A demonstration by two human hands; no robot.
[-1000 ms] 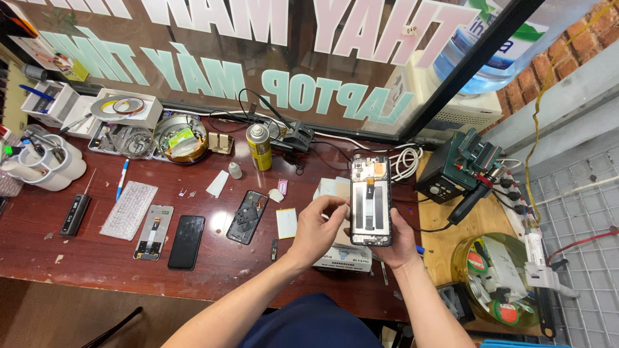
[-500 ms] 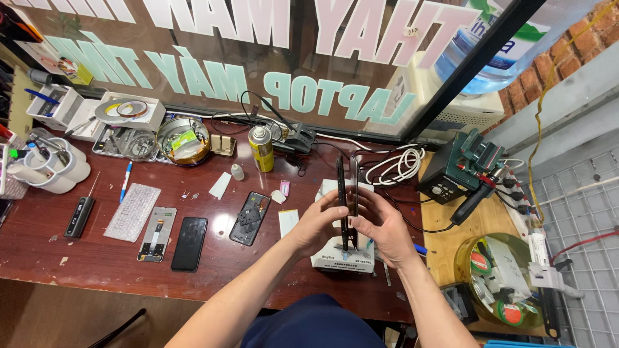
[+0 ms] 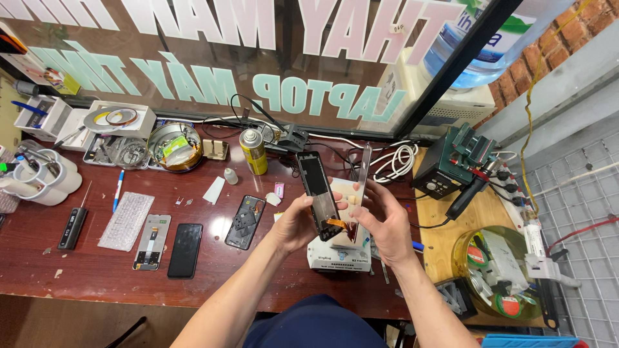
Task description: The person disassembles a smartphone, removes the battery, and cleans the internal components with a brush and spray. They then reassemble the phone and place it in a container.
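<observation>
From the head view, the left hand (image 3: 298,225) pinches the lower end of a black rectangular phone frame (image 3: 317,193), fingers closed on its edges, and holds it upright above the desk. The right hand (image 3: 385,222) is closed on a thin grey display panel (image 3: 363,177), seen edge-on and tilted away from the frame. An orange flex ribbon (image 3: 335,223) bridges the 2 halves at the bottom, so they are opened like a book just over the white boxy heating station (image 3: 336,252) on the dark red wooden desk (image 3: 97,270).

My judgement is that the parting goes well only if the hinge end stays slack: keep the 2 pieces close at the ribbon, widen the gap at the top alone, and support both near their lower ends (a twist there would strain the flex).

Counted on the desk left of the hands: 3 flat phone parts, namely a dark opened phone back (image 3: 245,222), a black slab phone (image 3: 185,249) and a pale screen assembly (image 3: 152,241). There is 1 yellow spray can (image 3: 253,151), 1 blue pen (image 3: 118,191), and 1 round metal bowl (image 3: 174,145) of oddments.
</observation>
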